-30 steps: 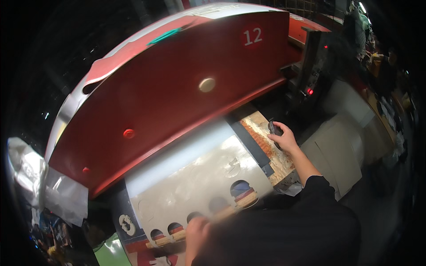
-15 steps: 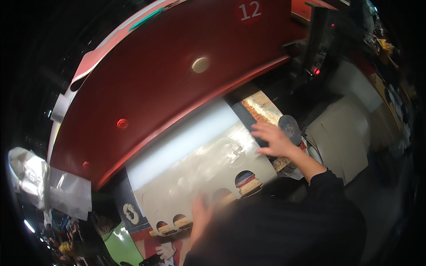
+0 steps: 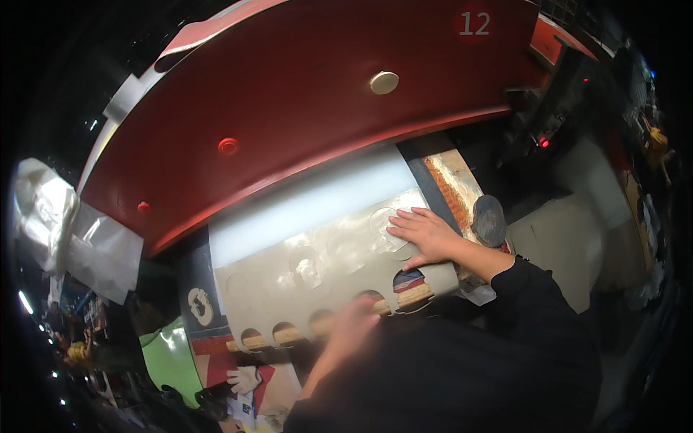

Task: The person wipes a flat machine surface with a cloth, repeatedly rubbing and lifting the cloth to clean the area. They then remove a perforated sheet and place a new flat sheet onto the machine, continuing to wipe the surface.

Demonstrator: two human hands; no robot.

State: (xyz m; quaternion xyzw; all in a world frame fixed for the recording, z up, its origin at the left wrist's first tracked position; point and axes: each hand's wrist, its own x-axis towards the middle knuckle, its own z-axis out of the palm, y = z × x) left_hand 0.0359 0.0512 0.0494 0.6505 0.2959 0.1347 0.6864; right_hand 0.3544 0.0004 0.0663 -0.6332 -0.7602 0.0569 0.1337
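Note:
A glossy beige sheet (image 3: 278, 289) lies over a white board (image 3: 289, 206), with rounded outlines pressed or cut into it and several arched openings along its near edge. My right hand (image 3: 429, 238) rests on the sheet's right part, fingers stretched out and apart, over a round cut outline. Above the near edge, beside the arched openings, is my left hand (image 3: 350, 328). It is smeared by motion, so its fingers do not show clearly. Wood edges show through the openings.
A large red machine body (image 3: 310, 108) spans the far side. At the right sit a dark oval object (image 3: 489, 220) and a stack of beige sheets (image 3: 559, 249). A pale ring-shaped piece (image 3: 200, 306) and a whitish glove (image 3: 244, 379) lie at left. Clear plastic (image 3: 105, 249) hangs farther left.
My right hand has come down from beside the sheet's right edge to lie on it. Along the near edge, my left hand has shifted right. The whole view has also turned slightly.

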